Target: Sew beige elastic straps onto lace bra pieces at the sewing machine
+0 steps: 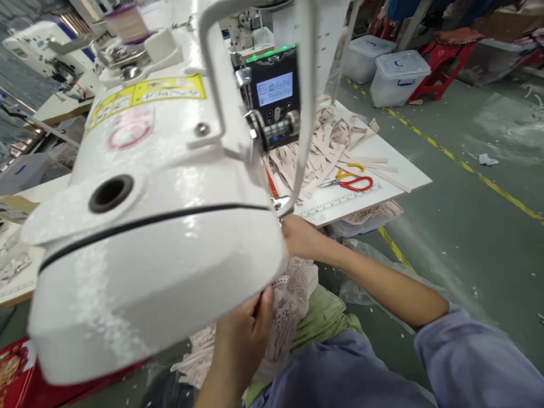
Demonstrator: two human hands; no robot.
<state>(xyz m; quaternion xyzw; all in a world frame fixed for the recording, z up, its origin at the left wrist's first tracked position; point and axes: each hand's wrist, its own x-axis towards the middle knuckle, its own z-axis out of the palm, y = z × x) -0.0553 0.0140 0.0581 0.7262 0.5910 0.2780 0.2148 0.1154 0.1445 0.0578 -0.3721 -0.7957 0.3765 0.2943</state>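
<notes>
A white sewing machine [170,260] fills the left and middle of the view. Below its lower edge, my left hand [246,326] has thumb and fingers pinched on pale pink lace fabric [285,317], which hangs down over my lap. My right hand [300,235] reaches behind the machine head, close to the needle area. The machine's head covers its fingers, so what they touch is hidden. Cut beige fabric strips [317,150] lie heaped on the white table [408,175] beyond, beside scissors with a red and a yellow handle [356,182].
A control panel with a lit screen [275,89] stands behind the machine. A printed ruler [340,205] runs along the table's front edge. Lidded plastic boxes [399,73] and a red stool [444,65] stand on the floor at the back right. Another sewing machine [53,54] is at the far left.
</notes>
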